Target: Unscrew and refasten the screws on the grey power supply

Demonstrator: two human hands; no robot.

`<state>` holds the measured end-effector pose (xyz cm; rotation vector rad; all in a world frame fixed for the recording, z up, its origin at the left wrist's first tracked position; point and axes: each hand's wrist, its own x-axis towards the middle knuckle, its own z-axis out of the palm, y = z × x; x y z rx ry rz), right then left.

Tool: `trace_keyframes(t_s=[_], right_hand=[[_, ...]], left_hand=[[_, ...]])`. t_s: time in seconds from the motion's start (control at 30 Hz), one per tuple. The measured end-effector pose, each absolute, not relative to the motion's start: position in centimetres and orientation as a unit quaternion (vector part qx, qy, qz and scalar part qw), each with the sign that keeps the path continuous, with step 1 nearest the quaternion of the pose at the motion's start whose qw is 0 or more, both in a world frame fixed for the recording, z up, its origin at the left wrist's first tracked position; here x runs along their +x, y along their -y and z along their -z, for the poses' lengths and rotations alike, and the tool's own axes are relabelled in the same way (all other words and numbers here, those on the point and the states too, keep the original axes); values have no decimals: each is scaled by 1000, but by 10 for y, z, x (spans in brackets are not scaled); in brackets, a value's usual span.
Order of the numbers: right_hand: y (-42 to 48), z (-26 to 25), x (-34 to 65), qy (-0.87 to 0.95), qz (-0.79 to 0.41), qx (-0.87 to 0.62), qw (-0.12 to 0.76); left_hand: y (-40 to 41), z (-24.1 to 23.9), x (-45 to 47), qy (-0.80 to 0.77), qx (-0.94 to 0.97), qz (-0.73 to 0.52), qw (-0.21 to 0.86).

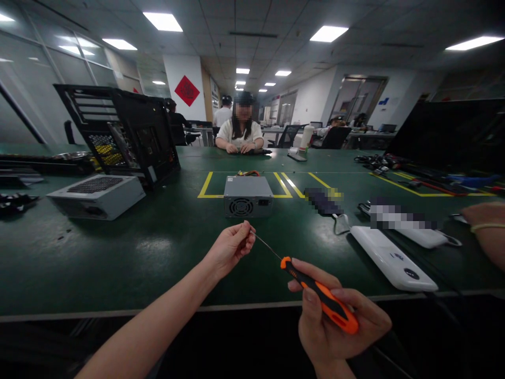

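An orange and black screwdriver (321, 295) is held in my right hand (339, 321), its thin shaft pointing up and to the left. My left hand (232, 245) is closed in a pinch right at the shaft's tip. Whatever small thing sits between those fingertips is hidden. Just beyond my left hand, a grey power supply unit (248, 196) rests on the green table (165, 263), its round fan grille and socket facing me. Coloured wires show behind its top edge.
On the left stand a black computer case (134, 131) and another power supply unit (98, 195). White power banks (394, 258) with cables lie at right, near another person's hand (487, 226). Across the table sits a person (240, 129). A dark monitor (453, 131) is far right.
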<state>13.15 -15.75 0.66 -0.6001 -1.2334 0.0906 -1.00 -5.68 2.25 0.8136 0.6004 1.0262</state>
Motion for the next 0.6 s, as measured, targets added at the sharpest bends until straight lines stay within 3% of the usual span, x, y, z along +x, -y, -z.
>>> trace_keyframes(t_s=[0.6], right_hand=[[167, -7, 135, 699, 34, -268, 663]], left_hand=[[57, -23, -13, -259, 382, -472, 751]])
